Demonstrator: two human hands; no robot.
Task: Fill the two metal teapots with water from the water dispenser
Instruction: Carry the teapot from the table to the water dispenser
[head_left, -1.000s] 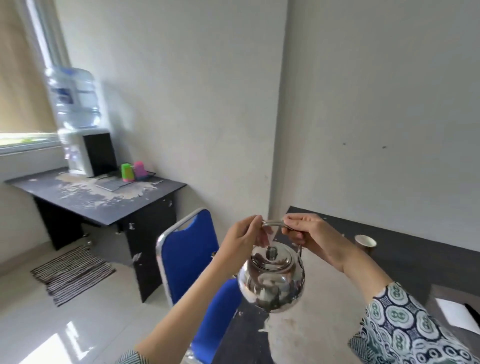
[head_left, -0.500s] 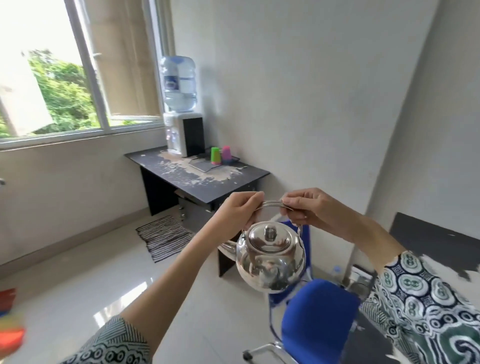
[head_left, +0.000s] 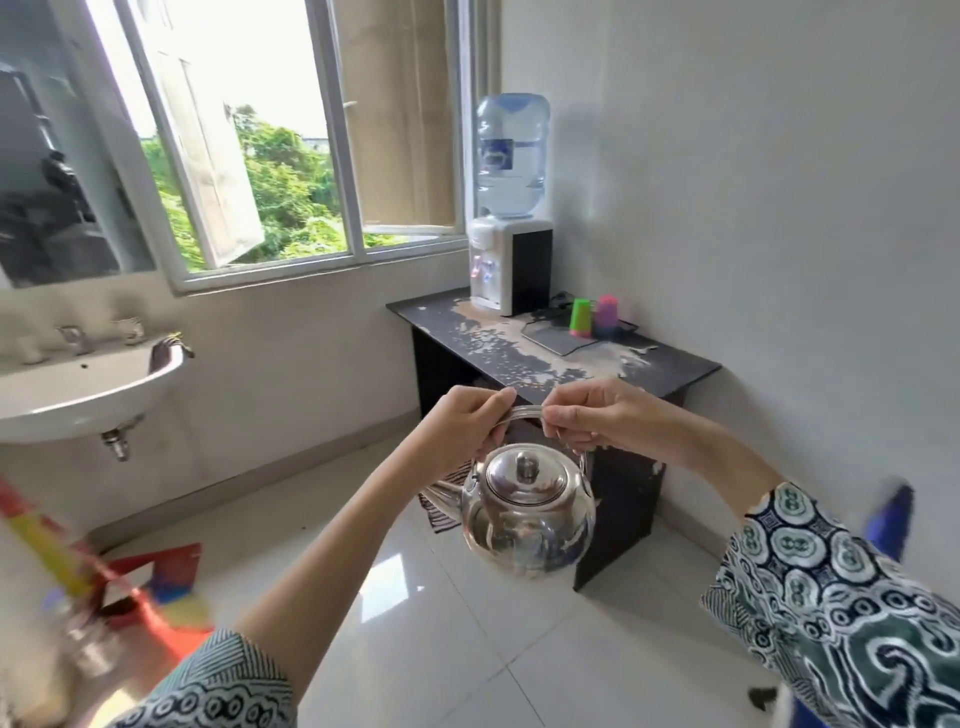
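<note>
A shiny metal teapot (head_left: 527, 512) with its lid on hangs in mid-air in front of me, spout pointing left. My left hand (head_left: 465, 428) and my right hand (head_left: 597, 418) both grip its thin wire handle from either side. The water dispenser (head_left: 509, 270), white with a black side and a blue bottle on top, stands at the far left corner of a worn black desk (head_left: 670, 371) beyond the teapot. A second teapot is not in view.
A green cup (head_left: 581, 318) and a purple cup (head_left: 605, 317) stand on a tray beside the dispenser. A white sink (head_left: 78, 389) is mounted on the left wall under an open window (head_left: 270, 156). Red and yellow objects (head_left: 150, 582) lie blurred at the lower left. A striped mat (head_left: 441, 506) lies by the desk.
The view has swung left and moved closer to the desk and dispenser. The blue chair has slipped off to the right edge. Both hands keep the same hold on the teapot handle.
</note>
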